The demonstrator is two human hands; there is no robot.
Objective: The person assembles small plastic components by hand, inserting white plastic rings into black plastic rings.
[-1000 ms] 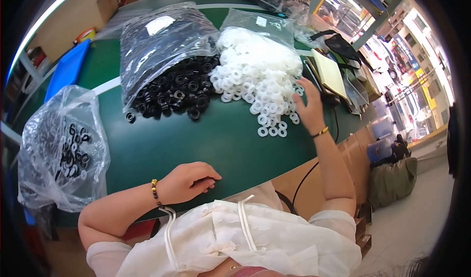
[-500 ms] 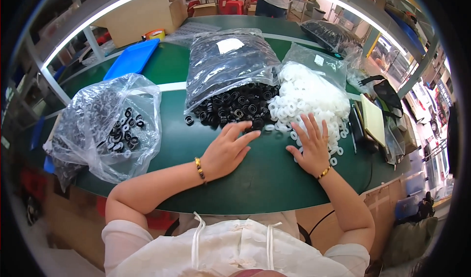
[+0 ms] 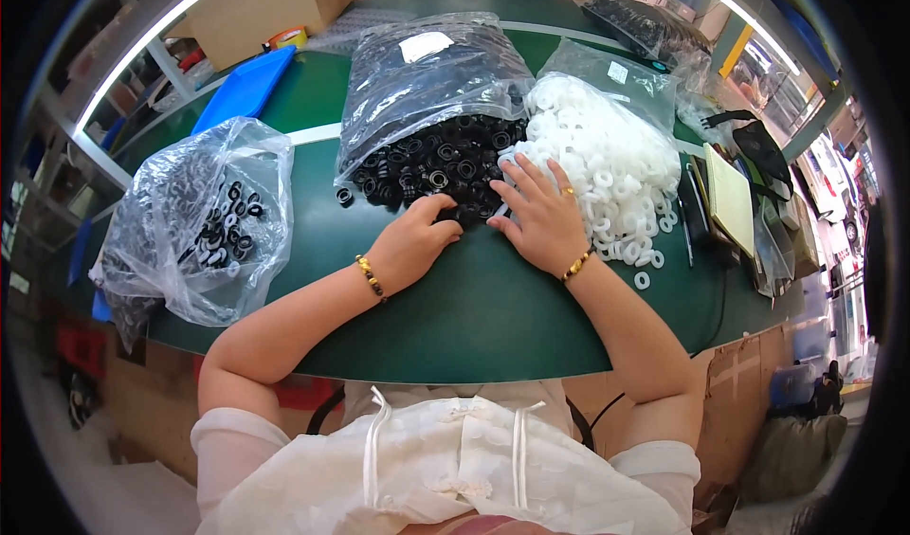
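Note:
My left hand (image 3: 412, 243) is at the near edge of a heap of black rings (image 3: 417, 173), its fingers curled toward the thumb. Whatever is between those fingertips is hidden. My right hand (image 3: 545, 220) lies with its fingers spread over the border between the black heap and a pile of white rings (image 3: 595, 137). A small white piece (image 3: 500, 213) shows beside its thumb. The black rings spill from a large clear plastic bag (image 3: 431, 75); behind the white pile lies another clear bag (image 3: 621, 66).
At left, a crumpled clear bag (image 3: 190, 194) holds black and pale rings. A blue tray (image 3: 245, 88) and a cardboard box (image 3: 261, 14) stand behind it. To the right are a notepad (image 3: 728, 203), a pen (image 3: 689, 234) and a black pouch (image 3: 761, 151). The table (image 3: 464, 322) is green.
My right hand has moved left from the white pile toward the black heap. The left hand's fingers have gone from stretched to curled. The whole view has shifted slightly.

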